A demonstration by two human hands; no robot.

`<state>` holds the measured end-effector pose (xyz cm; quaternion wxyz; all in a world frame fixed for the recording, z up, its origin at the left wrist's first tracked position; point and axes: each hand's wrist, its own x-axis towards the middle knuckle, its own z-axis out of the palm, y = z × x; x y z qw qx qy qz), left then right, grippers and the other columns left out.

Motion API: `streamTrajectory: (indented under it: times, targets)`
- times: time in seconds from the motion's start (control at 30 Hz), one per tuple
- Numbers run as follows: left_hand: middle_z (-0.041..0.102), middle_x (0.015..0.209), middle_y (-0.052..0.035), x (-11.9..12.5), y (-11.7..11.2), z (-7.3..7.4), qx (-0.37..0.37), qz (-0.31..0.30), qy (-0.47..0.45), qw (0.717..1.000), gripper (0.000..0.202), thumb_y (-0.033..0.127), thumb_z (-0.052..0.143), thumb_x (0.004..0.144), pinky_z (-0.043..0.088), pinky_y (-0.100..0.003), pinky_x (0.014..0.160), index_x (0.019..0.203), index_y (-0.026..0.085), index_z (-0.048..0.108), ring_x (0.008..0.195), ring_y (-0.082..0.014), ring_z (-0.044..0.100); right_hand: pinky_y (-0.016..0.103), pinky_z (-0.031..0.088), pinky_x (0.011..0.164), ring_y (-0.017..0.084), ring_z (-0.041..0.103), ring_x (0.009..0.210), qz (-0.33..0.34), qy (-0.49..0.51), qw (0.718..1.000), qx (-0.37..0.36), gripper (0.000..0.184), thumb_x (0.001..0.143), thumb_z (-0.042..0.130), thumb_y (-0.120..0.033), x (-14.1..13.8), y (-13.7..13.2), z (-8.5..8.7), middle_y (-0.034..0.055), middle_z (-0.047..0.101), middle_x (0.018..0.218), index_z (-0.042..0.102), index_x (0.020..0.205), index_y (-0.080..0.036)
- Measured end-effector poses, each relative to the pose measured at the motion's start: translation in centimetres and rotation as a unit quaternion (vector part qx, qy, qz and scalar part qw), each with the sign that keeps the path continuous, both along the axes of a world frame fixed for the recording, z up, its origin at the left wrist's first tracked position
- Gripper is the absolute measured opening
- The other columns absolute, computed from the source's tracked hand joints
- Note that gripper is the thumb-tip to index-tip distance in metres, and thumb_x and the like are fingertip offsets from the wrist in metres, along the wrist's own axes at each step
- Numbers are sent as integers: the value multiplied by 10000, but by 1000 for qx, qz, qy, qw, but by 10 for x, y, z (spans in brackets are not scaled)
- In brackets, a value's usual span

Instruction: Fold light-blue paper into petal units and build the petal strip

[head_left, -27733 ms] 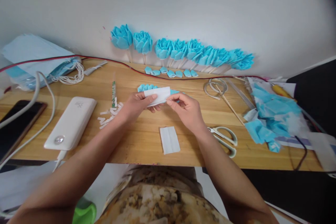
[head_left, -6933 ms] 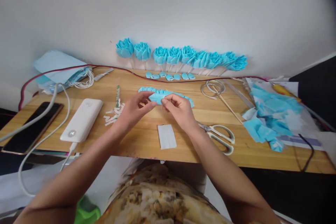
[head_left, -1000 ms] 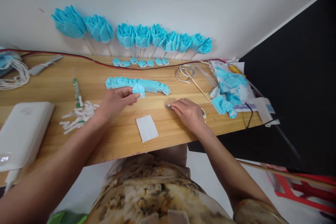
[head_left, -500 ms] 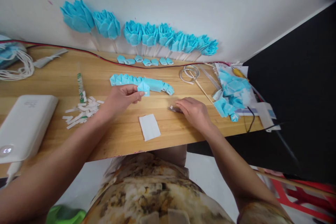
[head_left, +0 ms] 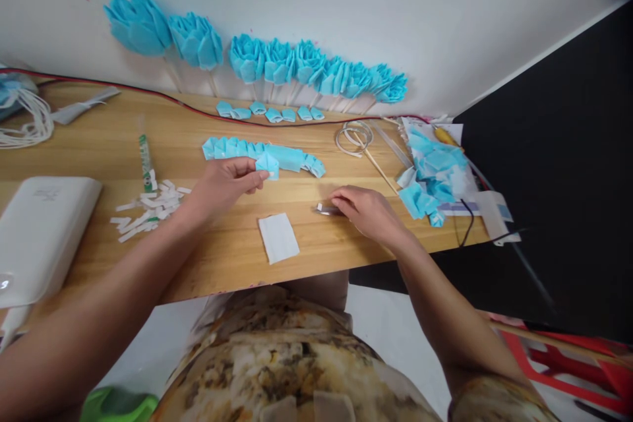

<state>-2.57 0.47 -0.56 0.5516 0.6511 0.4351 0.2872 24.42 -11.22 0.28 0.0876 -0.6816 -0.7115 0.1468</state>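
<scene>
Between thumb and fingers, my left hand (head_left: 225, 186) pinches a small folded light-blue paper piece (head_left: 268, 164) with a white spot on its lower edge. Just behind it lies a row of folded blue paper petals (head_left: 235, 147), joined to a flat blue stack (head_left: 285, 157). To the right, my right hand (head_left: 363, 210) is closed low over the table on a thin metal tool (head_left: 327, 210), whose exact kind I cannot make out. A tiny white tape piece (head_left: 319, 207) shows at its tip. In front, between the hands, a white square sheet (head_left: 279, 238) lies flat.
Blue paper flowers (head_left: 247, 58) on sticks lean along the wall, with loose folded petals (head_left: 273, 115) below. White tape strips (head_left: 153, 208) lie left, beside a white power bank (head_left: 47, 237). A wire coil (head_left: 354, 138) and crumpled blue paper (head_left: 435, 165) sit right.
The view has shifted slightly, moving everything a little left. My right hand and the metal tool have turned a little, showing the tool more clearly. My left hand still pinches the blue piece.
</scene>
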Motion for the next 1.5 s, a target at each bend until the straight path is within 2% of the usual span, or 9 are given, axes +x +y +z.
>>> streamTrajectory:
  times: [0.17,0.33,0.67,0.97,1.1,1.33,1.4,1.5]
  targets:
    - [622,641,3,-1,1,-1,-1,-11,-9,1000,288,456,709,725,441,-259,613,634,201,612,591,-125,530,285,452,730,175,678,869,67,-8,997,45,146,961,556,-199,1,-1,-2,24,747,975,700,959,-221]
    - [623,635,1,0,0,2,1,-8,-7,1000,281,443,712,721,450,-261,621,621,200,614,595,-126,531,284,476,749,172,677,882,142,-26,986,81,168,985,540,-219,-3,-5,2,47,740,954,708,973,-211]
    - [618,630,4,1,-1,1,-8,-6,-17,1000,275,434,712,705,429,-249,609,620,194,607,592,-118,516,276,408,645,164,647,844,181,-134,969,105,297,1034,459,-301,-10,-10,0,50,729,905,719,937,-193]
    - [595,605,7,0,0,5,7,-14,5,1000,275,436,682,725,427,-258,606,607,205,591,586,-128,518,279,330,578,159,610,789,236,-184,948,106,150,979,562,-189,-12,-7,8,21,717,875,709,962,-212]
    - [601,609,6,0,0,5,11,-21,1,1000,269,440,676,724,434,-251,609,616,205,599,591,-127,523,264,350,581,152,609,786,214,-180,954,112,213,1002,507,-203,-11,-8,3,34,710,873,710,936,-210]
    - [601,614,3,0,1,3,10,-25,6,1000,294,459,679,718,430,-250,614,606,205,583,596,-127,527,266,450,691,162,657,838,158,-71,981,91,218,991,502,-224,-8,-5,-4,51,728,903,710,929,-198]
    - [600,614,4,-1,1,3,7,-25,0,1000,296,458,682,722,425,-250,614,601,204,591,595,-125,520,269,458,688,157,660,791,112,-9,990,82,174,950,545,-202,-6,-3,-6,40,733,880,709,894,-193]
    - [587,605,10,-1,-1,3,3,-23,-6,1000,297,462,678,731,419,-251,612,606,203,607,592,-124,506,252,448,583,122,608,607,-12,146,987,68,133,895,593,-234,-5,2,-8,5,710,757,710,849,-192]
